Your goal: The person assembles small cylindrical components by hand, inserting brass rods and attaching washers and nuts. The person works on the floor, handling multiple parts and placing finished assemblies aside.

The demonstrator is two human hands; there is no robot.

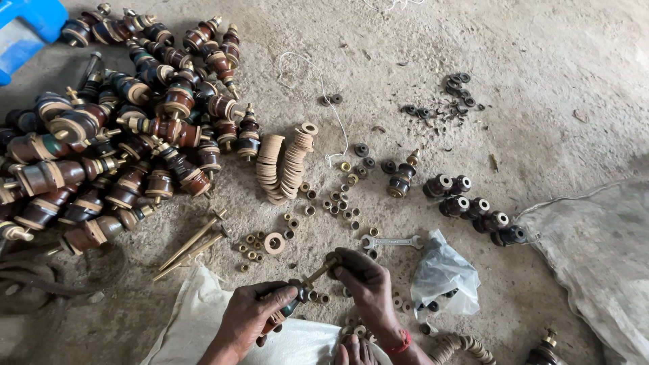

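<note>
We grip one bushing (287, 312) in our left hand (253, 318), low centre, while our right hand (365, 280) pinches its brass stud (320, 271); a big pile (115, 135) looks assembled, but washers (284, 165), nuts (331, 199) and several caps (473, 206) remain loose

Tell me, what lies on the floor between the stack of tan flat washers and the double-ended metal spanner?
In the head view, small brass nuts lie scattered between the tan washer stack and the spanner.
</note>
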